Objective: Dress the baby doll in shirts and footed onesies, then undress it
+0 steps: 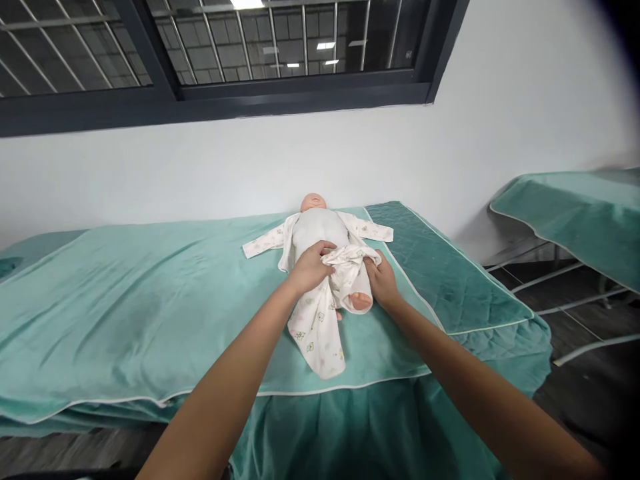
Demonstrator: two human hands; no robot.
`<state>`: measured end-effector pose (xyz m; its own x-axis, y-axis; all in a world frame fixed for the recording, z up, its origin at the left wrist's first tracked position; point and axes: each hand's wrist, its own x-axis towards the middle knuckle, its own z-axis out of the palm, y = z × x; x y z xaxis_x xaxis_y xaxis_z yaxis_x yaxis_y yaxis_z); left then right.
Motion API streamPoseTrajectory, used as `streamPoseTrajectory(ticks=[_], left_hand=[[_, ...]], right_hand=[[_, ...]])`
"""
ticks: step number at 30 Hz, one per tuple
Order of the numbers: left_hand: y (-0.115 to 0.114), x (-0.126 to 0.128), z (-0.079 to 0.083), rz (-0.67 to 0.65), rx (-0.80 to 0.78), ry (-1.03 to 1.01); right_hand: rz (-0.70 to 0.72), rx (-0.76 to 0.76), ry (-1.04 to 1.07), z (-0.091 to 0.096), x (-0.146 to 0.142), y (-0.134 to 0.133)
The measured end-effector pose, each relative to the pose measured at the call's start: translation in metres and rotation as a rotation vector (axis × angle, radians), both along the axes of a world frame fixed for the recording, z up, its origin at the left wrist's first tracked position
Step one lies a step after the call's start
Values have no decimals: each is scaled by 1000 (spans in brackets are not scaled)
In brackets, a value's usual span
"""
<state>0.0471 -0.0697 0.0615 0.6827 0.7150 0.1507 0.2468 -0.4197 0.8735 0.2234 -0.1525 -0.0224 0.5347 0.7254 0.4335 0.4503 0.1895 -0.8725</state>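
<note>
A baby doll lies on its back on the green bed, its head toward the wall. It wears a patterned white jacket open at the front over a pale bodysuit. White printed baby pants lie over its legs, one pant leg hanging flat toward me. The other is bunched up around the doll's leg, and a foot shows below it. My left hand pinches the bunched cloth at its left side. My right hand grips the same cloth at the right; its fingertips are partly hidden.
The green bed cover has a white-piped front edge, and a quilted part lies to the right. Behind stands a white wall below a dark-framed window. Another green-covered bed with metal legs is at the right.
</note>
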Motion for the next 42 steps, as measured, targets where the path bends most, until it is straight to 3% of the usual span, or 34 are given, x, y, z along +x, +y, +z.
streamPoseTrajectory(ticks=[3,5,10,13,16,18,22,25,29,33,38,42], left_hand=[[8,6,-2,121,116,3],[13,6,-1,131,109,-37],[22,-7,-7,70,-63,-221],[22,-23,-21,51,-185,-308],[23,-36,-36,9,-350,-396],[24,-40,-42,-36,-426,-442],[23,-34,-36,-47,-418,-464],[19,-22,-25,48,-361,-485],[19,-9,-23,167,-285,-465],[30,-10,-35,40,-391,-479],[40,-19,-48,-114,-531,-470],[39,-22,-47,-129,-605,-446]], right_hand=[[20,-16,-31,6,4,2],[31,-29,-39,10,7,5],[42,-94,-3,10,12,18],[95,-155,20,2,12,20],[210,-116,-49,2,11,10],[280,-52,-219,15,10,1],[444,-26,-501,64,3,-3],[661,-267,-407,95,-2,16],[801,-435,-221,107,2,56],[871,-427,53,94,11,77],[837,-384,369,69,10,75],[914,-382,467,61,6,73]])
